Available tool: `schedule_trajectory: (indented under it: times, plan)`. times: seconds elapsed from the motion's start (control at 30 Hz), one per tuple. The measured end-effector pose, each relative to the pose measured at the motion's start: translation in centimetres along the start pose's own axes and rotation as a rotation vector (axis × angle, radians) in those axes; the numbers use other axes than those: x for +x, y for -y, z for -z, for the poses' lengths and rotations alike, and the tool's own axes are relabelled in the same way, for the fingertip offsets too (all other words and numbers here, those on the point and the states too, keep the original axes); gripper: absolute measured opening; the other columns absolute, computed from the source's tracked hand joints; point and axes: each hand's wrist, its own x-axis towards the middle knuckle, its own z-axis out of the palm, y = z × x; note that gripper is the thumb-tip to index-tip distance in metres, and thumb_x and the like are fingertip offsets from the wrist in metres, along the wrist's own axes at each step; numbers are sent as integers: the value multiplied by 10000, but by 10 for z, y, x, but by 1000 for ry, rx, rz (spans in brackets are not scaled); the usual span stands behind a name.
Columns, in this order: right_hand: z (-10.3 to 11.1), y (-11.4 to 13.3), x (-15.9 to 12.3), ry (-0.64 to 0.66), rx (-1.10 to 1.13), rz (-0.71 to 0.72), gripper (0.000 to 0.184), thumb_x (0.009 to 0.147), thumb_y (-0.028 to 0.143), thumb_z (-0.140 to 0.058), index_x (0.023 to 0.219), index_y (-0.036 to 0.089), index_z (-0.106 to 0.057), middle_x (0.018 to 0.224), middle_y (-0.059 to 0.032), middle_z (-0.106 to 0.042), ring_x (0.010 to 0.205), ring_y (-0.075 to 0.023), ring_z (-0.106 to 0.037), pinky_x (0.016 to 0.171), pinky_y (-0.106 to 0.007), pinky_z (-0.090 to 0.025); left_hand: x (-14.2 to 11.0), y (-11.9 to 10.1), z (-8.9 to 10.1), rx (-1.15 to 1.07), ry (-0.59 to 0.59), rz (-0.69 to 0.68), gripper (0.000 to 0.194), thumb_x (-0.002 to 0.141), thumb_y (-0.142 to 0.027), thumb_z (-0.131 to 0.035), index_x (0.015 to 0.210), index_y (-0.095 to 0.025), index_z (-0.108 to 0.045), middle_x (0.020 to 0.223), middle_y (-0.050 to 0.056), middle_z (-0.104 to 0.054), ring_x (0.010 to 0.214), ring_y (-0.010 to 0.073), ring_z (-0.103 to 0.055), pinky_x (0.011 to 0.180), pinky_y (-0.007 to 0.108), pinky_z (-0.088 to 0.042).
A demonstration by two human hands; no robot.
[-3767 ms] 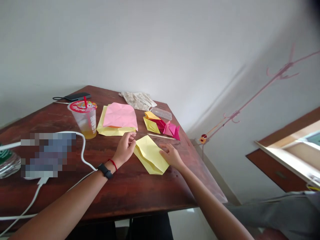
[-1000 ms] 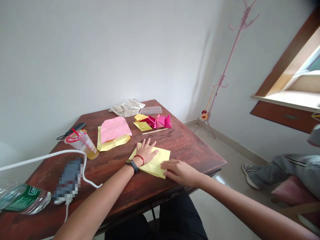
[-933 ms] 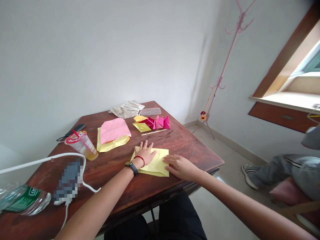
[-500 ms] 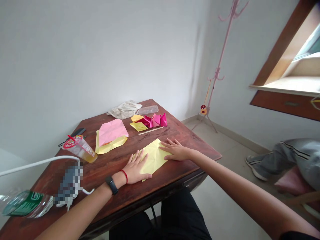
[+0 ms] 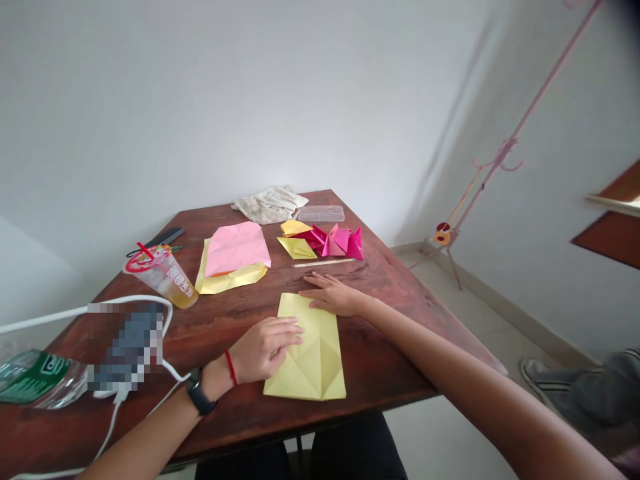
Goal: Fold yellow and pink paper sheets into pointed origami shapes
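A creased sheet of pale yellow paper [image 5: 315, 347] lies on the table in front of me, its long side running away from me. My left hand [image 5: 265, 348] rests over its left edge, fingers loosely bent and thumb apart, gripping nothing that I can see. Across the sheet's far right corner lies my right hand [image 5: 334, 294], flat with fingers stretched out. Beyond the hands are a folded yellow paper piece [image 5: 297, 248], magenta folded paper pieces [image 5: 337, 241] and a thin pale strip [image 5: 324, 263].
On the wooden table [image 5: 400, 333], a pink sheet [image 5: 239, 248] tops yellow paper. To the left are a tilted drink cup [image 5: 167, 277], a plastic bottle [image 5: 43, 378] and a white cable [image 5: 60, 316]. A cloth [image 5: 270, 203] and clear box [image 5: 321, 213] sit behind; another person's leg [image 5: 595, 387] shows right.
The yellow sheet has turned so its long side points away from me. My left hand has shifted left, its fingers now more bent. My view has swung right.
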Motion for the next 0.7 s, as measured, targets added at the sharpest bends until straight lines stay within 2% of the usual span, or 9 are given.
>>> schedule_trajectory:
  times: [0.1,0.17,0.27,0.3,0.4,0.5,0.6,0.7]
  plan:
    - [-3,-10,13,-77,-7,73,543,971,518,-615,1445,255,-599,1603,-149,-435,1504,-362,-356,1214,-563,-299,3,33,6,30,29,13,593,775,61,-402,1129,-237,-774,1377,24,-680,1379,217,-549,1186,452,-418]
    - [-4,-17,19,-145,12,86,511,953,497,-650,1384,222,-653,1523,-161,-530,1428,-347,-470,1182,-525,-376,4,43,10,15,34,15,621,771,67,-394,1145,-250,-774,1388,8,-671,1410,215,-517,1199,455,-400]
    - [-6,-21,22,-266,66,86,404,972,447,-632,1283,201,-712,1364,-153,-652,1283,-318,-592,1115,-491,-462,2,44,16,-37,55,32,598,814,-2,-469,1288,-274,-711,1463,5,-610,1448,227,-471,1221,464,-369]
    - [-7,-21,21,-308,87,83,366,980,429,-620,1250,206,-724,1311,-145,-679,1244,-312,-610,1096,-492,-477,0,42,18,-45,95,43,640,796,-7,-489,1333,-298,-682,1507,-5,-566,1463,233,-451,1237,478,-340]
    - [-6,-15,20,-441,170,44,270,997,391,-584,1149,233,-744,1187,-116,-715,1141,-295,-642,1034,-490,-508,-5,39,23,-51,178,96,698,773,-46,-562,1397,-351,-627,1603,-19,-440,1495,258,-400,1262,511,-268]
    - [-4,-6,17,-599,284,-70,261,1018,384,-532,1052,224,-735,1096,-102,-716,1031,-262,-662,920,-421,-543,-11,45,26,-57,203,163,714,788,-214,-726,1466,-359,-557,1651,6,-361,1519,305,-347,1262,532,-247]
    - [-5,-2,15,-664,403,-235,299,1019,422,-515,981,203,-715,948,-81,-711,870,-226,-661,737,-337,-538,-14,54,20,-36,99,235,767,754,-322,-813,1475,-333,-553,1626,45,-415,1480,332,-408,1239,521,-306]
    - [-10,-4,14,-564,519,-311,318,990,463,-556,991,189,-717,852,-56,-710,756,-201,-650,663,-310,-515,-12,58,9,-27,-75,244,475,872,-244,-669,1345,-289,-680,1494,57,-584,1388,282,-529,1206,476,-377]
